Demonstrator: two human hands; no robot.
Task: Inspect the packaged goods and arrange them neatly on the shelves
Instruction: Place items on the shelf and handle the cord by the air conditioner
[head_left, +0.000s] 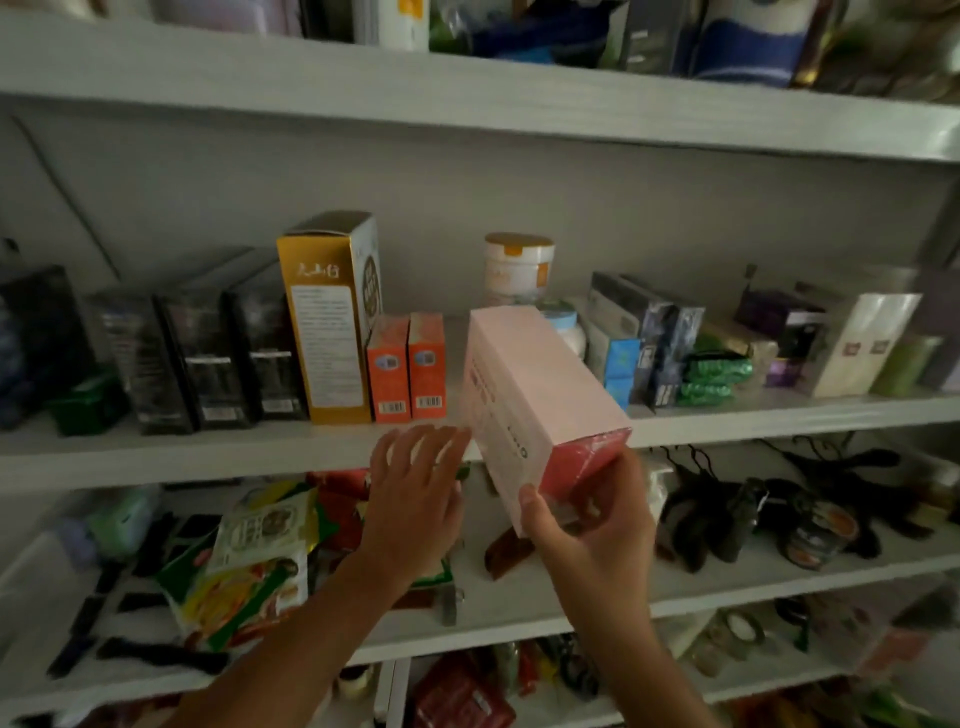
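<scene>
- One middle shelf (208, 452) has a gap between two orange boxes (408, 369) and some blue boxes (621, 364); I judge that the next push aims there.
- Pink box (535, 384), plain with small print and a red near end, is tilted, its long axis running from the near hand up into that gap.
- Right hand (587, 525) is nearer, its thumb and fingers clamped round the red end.
- Left hand (415, 483) hovers just beside the box's left edge with its fingers spread apart.

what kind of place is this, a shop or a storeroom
Probably a small shop or stockroom: long white shelves, matching barcoded orange boxes side by side, snack packets heaped below.
</scene>
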